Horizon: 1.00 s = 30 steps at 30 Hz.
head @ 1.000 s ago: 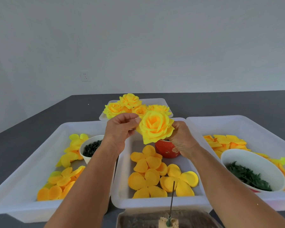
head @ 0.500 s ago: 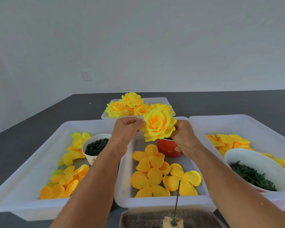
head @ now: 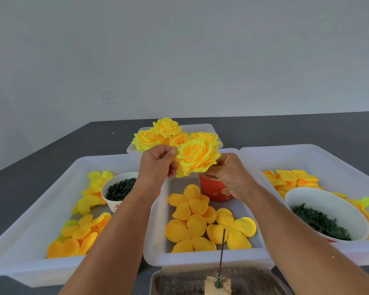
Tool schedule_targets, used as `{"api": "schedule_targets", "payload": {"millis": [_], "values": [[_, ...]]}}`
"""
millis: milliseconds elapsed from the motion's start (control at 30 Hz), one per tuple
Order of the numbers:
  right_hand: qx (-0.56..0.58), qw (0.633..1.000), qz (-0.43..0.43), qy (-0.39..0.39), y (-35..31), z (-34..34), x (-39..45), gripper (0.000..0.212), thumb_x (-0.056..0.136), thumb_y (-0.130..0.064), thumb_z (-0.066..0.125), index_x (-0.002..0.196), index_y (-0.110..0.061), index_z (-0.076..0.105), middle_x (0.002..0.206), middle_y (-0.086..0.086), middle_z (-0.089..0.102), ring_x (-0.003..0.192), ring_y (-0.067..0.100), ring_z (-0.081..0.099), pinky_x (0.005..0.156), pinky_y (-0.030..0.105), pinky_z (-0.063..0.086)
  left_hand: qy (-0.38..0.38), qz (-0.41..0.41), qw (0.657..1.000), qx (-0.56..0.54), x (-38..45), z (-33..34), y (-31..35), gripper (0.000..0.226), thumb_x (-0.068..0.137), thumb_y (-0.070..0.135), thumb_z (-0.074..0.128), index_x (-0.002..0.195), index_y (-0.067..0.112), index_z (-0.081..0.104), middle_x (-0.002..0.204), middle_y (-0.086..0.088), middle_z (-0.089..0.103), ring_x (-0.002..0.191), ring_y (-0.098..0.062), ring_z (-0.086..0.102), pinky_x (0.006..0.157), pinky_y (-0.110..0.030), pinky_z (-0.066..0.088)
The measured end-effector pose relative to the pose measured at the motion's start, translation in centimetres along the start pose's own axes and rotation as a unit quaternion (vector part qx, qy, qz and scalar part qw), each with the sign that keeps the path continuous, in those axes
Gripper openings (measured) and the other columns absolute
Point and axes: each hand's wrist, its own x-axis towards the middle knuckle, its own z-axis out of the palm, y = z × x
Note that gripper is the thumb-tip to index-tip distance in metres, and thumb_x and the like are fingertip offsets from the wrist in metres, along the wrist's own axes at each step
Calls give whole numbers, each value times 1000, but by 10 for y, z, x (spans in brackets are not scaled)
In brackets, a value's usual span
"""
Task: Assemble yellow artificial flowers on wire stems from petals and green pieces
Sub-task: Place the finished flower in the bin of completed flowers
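Yellow artificial rose point(head: 197, 157), assembled head, held up over the far end of the middle white tray point(head: 200, 255), in front of four finished roses point(head: 156, 135) that stand in a small far tray point(head: 209, 127). Left hand point(head: 158, 165): thumb and forefinger pinch an outer petal at the flower's left edge, other fingers curled. Right hand point(head: 230, 177): fingers curled under the flower's right side; what they hold is hidden behind the petals, and no stem can be seen beneath the head. Middle tray holds loose orange-yellow petal sets point(head: 192, 218) and a red paper cup point(head: 215, 189), its mouth and contents largely covered by flower and right hand. Left tray point(head: 51, 179): more yellow petal pieces point(head: 81, 235) and a white cup of small dark green pieces point(head: 119, 187), their exact shape too small to tell; red print on the cup is partly behind the left forearm. Right tray point(head: 320, 152): folded yellow petals point(head: 292, 179) and a white bowl point(head: 320, 205) of dark green leafy pieces point(head: 320, 222); the tray's right end is cut off by the frame edge. Near bottom edge: a dark wire stem point(head: 222, 250) stands upright in a tan block point(head: 218, 286) inside a shallow container point(head: 179, 279), both cut off below. All rest on a dark grey tabletop point(head: 285, 128); a white wall socket point(head: 108, 96) sits behind.
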Motion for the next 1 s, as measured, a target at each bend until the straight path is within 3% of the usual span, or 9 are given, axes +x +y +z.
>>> {"api": "schedule_targets", "payload": {"millis": [133, 200, 333, 500, 667, 800, 867, 1000], "values": [[60, 997, 47, 23, -3, -1, 0, 8, 75, 1, 72, 83, 1, 69, 73, 8, 68, 64, 13, 64, 66, 18, 55, 9, 32, 998, -44, -1, -1, 5, 16, 90, 2, 55, 94, 13, 65, 61, -1, 58, 51, -8, 50, 46, -19, 39], [70, 995, 58, 33, -3, -1, 1, 5, 76, -3, 73, 78, -6, 69, 75, 7, 68, 65, 13, 64, 68, 20, 55, -4, 53, 998, -46, -2, 0, 7, 14, 84, 5, 65, 91, 16, 67, 73, -6, 58, 59, -10, 52, 50, -19, 41], [46, 997, 63, 27, -2, -3, 1, 6, 75, -5, 74, 78, -8, 70, 76, 7, 70, 68, 14, 66, 74, 25, 56, -48, 79, 995, 29, -4, 4, 6, 19, 75, 7, 74, 85, 21, 69, 89, 1, 66, 70, -12, 52, 60, -16, 45], [56, 997, 42, -33, -4, -1, -2, 9, 76, -1, 72, 79, -9, 70, 65, -2, 70, 62, 6, 66, 61, 16, 52, -19, 90, 996, 12, -4, 1, 5, 11, 82, 3, 66, 82, 13, 70, 73, 3, 66, 56, 1, 52, 52, -11, 43], [69, 996, 50, -40, -6, -1, -3, 5, 76, -1, 72, 81, -4, 70, 67, 4, 69, 60, 7, 64, 59, 17, 52, -6, 76, 997, -8, -3, 1, 6, 13, 89, 7, 58, 81, 12, 67, 67, -2, 61, 52, -3, 51, 50, -15, 44], [96, 992, 77, 16, -5, -3, 0, 5, 78, -3, 70, 83, -4, 70, 74, 8, 68, 62, 10, 64, 60, 17, 53, 13, 79, 997, -16, -3, 1, 6, 13, 91, 8, 57, 87, 17, 66, 73, 0, 65, 57, -7, 54, 51, -17, 43], [128, 988, 85, 21, -5, -4, 0, 5, 80, -2, 69, 85, -4, 69, 73, 7, 68, 61, 9, 64, 58, 16, 53, 9, 85, 996, -8, -3, 2, 6, 23, 84, -2, 61, 85, 20, 66, 76, -1, 64, 60, -8, 54, 53, -16, 44], [121, 988, 93, 9, -5, -3, 0, 6, 79, -1, 69, 85, -3, 69, 73, 7, 67, 59, 10, 64, 57, 18, 52, -35, 119, 988, 88, -5, 5, 5, 37, 77, -12, 61, 79, 24, 63, 84, 6, 64, 64, -2, 50, 61, -10, 44]]}}
